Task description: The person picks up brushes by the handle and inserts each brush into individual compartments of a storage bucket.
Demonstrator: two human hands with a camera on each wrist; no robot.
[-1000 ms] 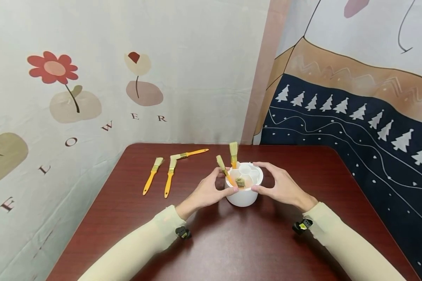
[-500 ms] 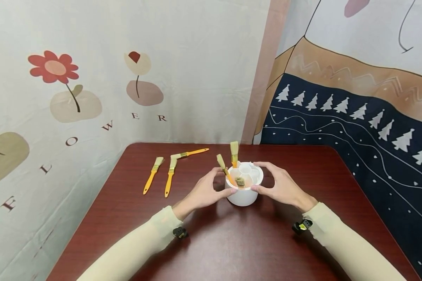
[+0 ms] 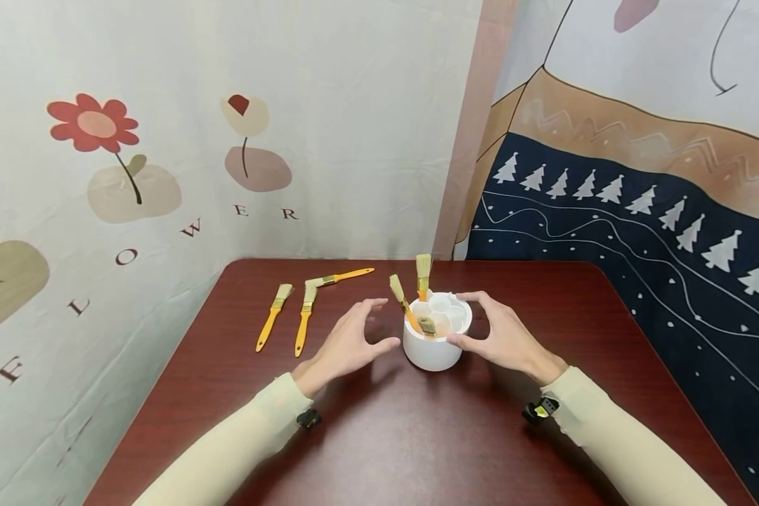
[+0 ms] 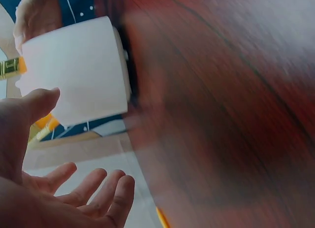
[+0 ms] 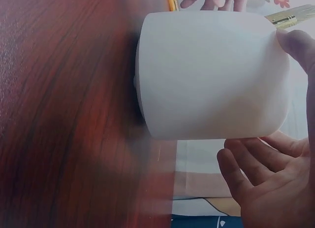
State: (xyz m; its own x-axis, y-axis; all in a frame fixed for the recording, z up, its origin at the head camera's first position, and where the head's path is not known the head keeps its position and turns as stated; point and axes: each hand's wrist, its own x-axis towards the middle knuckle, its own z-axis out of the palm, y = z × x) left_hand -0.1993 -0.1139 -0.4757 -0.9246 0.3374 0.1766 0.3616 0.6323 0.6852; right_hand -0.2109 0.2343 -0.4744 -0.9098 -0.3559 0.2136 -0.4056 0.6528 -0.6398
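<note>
A round white pot [image 3: 433, 355] with a divided insert stands on the table in the head view. Three yellow-handled paintbrushes are in it: a rear paintbrush [image 3: 423, 270] upright with bristles up, a left paintbrush [image 3: 397, 289] leaning out over the rim, and a low paintbrush [image 3: 426, 325] near the front. My right hand [image 3: 506, 334] holds the pot's right side, thumb at the front rim and fingers farther back. To the pot's left, my left hand [image 3: 348, 344] is apart from it, fingers spread and holding nothing. The left wrist view shows the pot's side [image 4: 78, 70] beyond the thumb.
Three more paintbrushes lie at the back left of the dark red table [image 3: 405, 450]: an outer paintbrush [image 3: 270, 329], an inner paintbrush [image 3: 303, 330] and a far paintbrush [image 3: 348, 275] lying crosswise. Printed cloth [image 3: 367, 140] hangs behind the table.
My left hand has let go of the pot's rim and drawn back to the left. The right hand stays on the pot. The low brush has shifted slightly left.
</note>
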